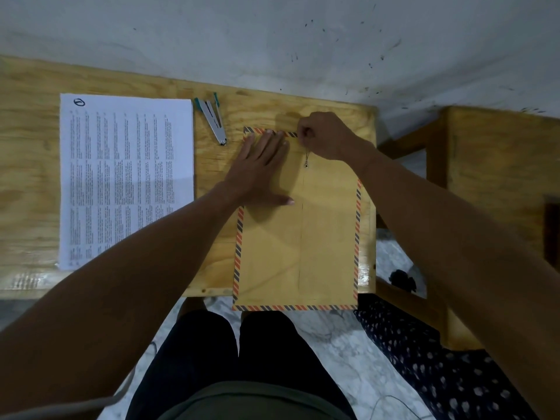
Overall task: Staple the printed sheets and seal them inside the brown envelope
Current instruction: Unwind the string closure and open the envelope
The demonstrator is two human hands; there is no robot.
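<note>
- Head view: the brown paper envelope with a red-and-blue striped border (298,231) lies flat on the right part of the pale plywood table (30,177), its near end overhanging the table's near edge.
- The left hand (260,171) rests flat on the far left part of the envelope, fingers straight and spread, pinning it down; it grips nothing.
- The right hand (325,136) is at the envelope's far edge, fingers curled and pinching what appears to be the thin dark closure string (307,157), which runs near to a small metal eyelet (306,166) on the centre seam.
- The white printed sheets (125,180) lie flat on the left of the table, well apart from the envelope and untouched. Whether they are already stapled cannot be told.
- The silver stapler with teal trim (212,119) lies between sheets and envelope, toward the far edge, hinged open.
- Handling, judged: the envelope is light, thin and flexible. It will slide on the smooth wood unless pinned, and the overhanging end may sag or tip.
- Take hold at the far flap edge. Pull the string gently, since the eyelet could tear the paper.
- The sheets are light and limp. Square the stack first, then grip one corner firmly for stapling.
</note>
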